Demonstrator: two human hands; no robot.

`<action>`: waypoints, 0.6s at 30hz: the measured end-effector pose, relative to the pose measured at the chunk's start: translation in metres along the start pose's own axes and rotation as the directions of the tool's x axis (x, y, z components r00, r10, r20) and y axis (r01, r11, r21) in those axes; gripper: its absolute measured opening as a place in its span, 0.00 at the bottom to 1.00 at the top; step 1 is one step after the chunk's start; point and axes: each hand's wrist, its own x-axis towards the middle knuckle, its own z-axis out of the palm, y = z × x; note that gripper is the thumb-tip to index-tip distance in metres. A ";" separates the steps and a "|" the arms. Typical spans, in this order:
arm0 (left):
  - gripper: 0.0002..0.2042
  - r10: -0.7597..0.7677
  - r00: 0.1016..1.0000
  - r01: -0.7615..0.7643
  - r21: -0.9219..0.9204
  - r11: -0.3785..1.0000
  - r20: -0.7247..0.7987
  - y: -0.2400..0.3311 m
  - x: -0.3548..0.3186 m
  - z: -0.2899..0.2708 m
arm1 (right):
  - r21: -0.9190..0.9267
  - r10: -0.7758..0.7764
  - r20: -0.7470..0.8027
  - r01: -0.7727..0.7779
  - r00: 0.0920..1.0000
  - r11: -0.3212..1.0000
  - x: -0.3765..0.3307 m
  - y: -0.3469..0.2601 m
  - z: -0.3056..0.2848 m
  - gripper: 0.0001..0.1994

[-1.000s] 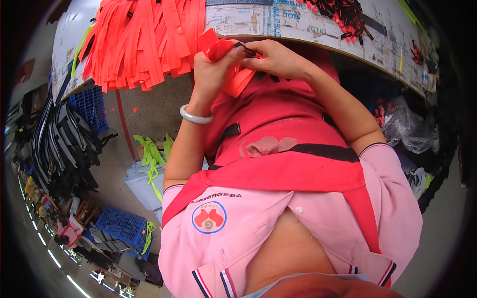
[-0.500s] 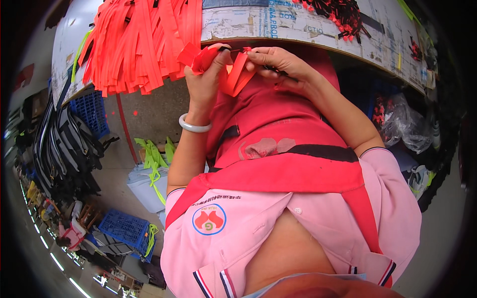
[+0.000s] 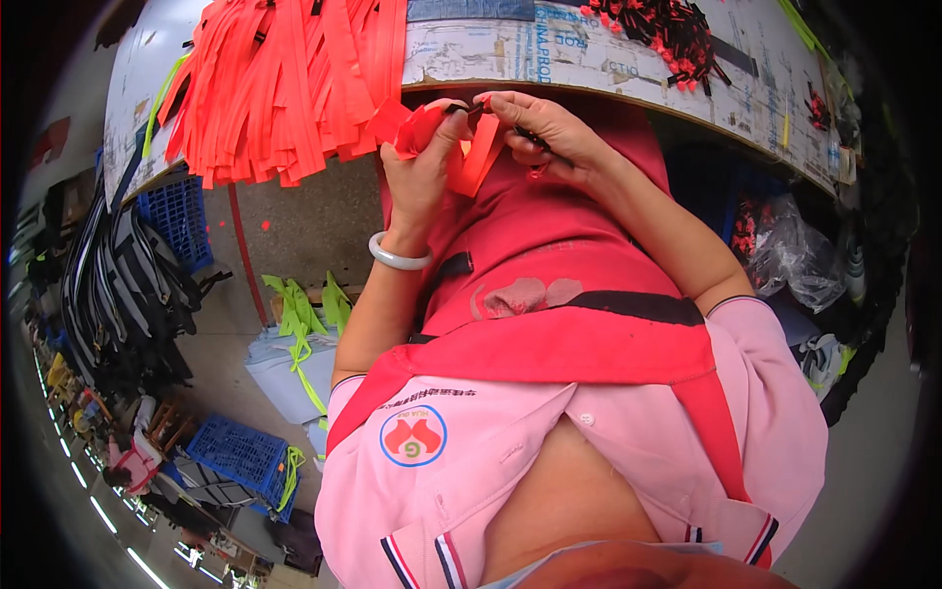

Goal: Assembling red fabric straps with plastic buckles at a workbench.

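Note:
My left hand (image 3: 424,172) is closed around a folded red strap (image 3: 478,157), one loop of which hangs between my hands. A short black piece (image 3: 457,107) shows by my left thumb, at the strap's top end. My right hand (image 3: 559,137) pinches a small red-and-black piece (image 3: 484,101) at its fingertips, right beside the black end of the strap. Another slim black item (image 3: 533,140) lies under the curled fingers of that hand; what it is I cannot make out. Both hands are just off the table's near edge, above the red apron (image 3: 549,226).
Many red straps (image 3: 285,98) hang over the table edge (image 3: 471,79) at the left. A heap of small black-and-red pieces (image 3: 667,34) lies at the table's far right. Blue crates (image 3: 235,456) and dark straps (image 3: 123,294) are at my left, a clear plastic bag (image 3: 793,260) at my right.
Both hands have shifted slightly to the right with the strap. The black piece between them shows more plainly, and the strap loop has swung a little.

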 end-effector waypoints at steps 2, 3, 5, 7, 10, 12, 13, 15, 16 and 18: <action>0.06 -0.016 1.000 0.016 -0.013 1.000 -0.005 -0.002 -0.002 0.001 | 0.019 -0.021 0.006 0.021 1.000 1.000 0.000 -0.001 0.002 0.17; 0.07 -0.031 0.999 0.031 -0.025 0.999 -0.011 -0.004 -0.003 0.001 | 0.023 -0.051 -0.002 0.051 0.999 0.998 0.001 -0.003 0.003 0.17; 0.07 -0.047 0.999 0.046 -0.033 0.998 -0.014 -0.006 -0.004 0.000 | 0.026 -0.079 -0.010 0.079 0.997 0.997 0.002 -0.004 0.002 0.17; 0.07 -0.062 0.998 0.062 -0.043 0.997 -0.018 -0.005 -0.005 0.002 | 0.022 -0.127 0.012 0.126 0.992 0.992 0.002 -0.003 -0.002 0.16; 0.07 -0.127 0.991 0.124 -0.078 0.989 -0.035 -0.004 -0.005 0.006 | -0.062 -0.242 -0.013 0.240 0.970 0.969 0.003 -0.009 -0.002 0.16; 0.09 -0.121 0.992 0.124 -0.093 0.988 0.038 -0.007 -0.002 0.006 | -0.086 -0.268 0.010 0.268 0.963 0.960 0.001 -0.017 -0.004 0.15; 0.09 -0.123 0.992 0.126 -0.095 0.987 0.035 -0.007 -0.001 0.006 | -0.106 -0.298 0.030 0.299 0.954 0.948 -0.001 -0.022 -0.004 0.15; 0.11 -0.130 0.985 0.135 -0.039 0.990 0.113 -0.004 0.002 0.002 | -0.026 -0.314 0.020 0.314 0.949 0.949 -0.014 -0.045 0.011 0.13; 0.11 -0.133 0.985 0.138 -0.039 0.990 0.108 0.000 0.002 0.002 | -0.066 -0.308 0.093 0.314 0.947 0.947 -0.020 -0.052 0.012 0.13; 0.13 -0.134 0.972 0.139 -0.009 0.990 0.194 0.010 0.001 0.004 | -0.229 -0.289 0.173 0.323 0.942 0.918 -0.030 -0.058 0.019 0.12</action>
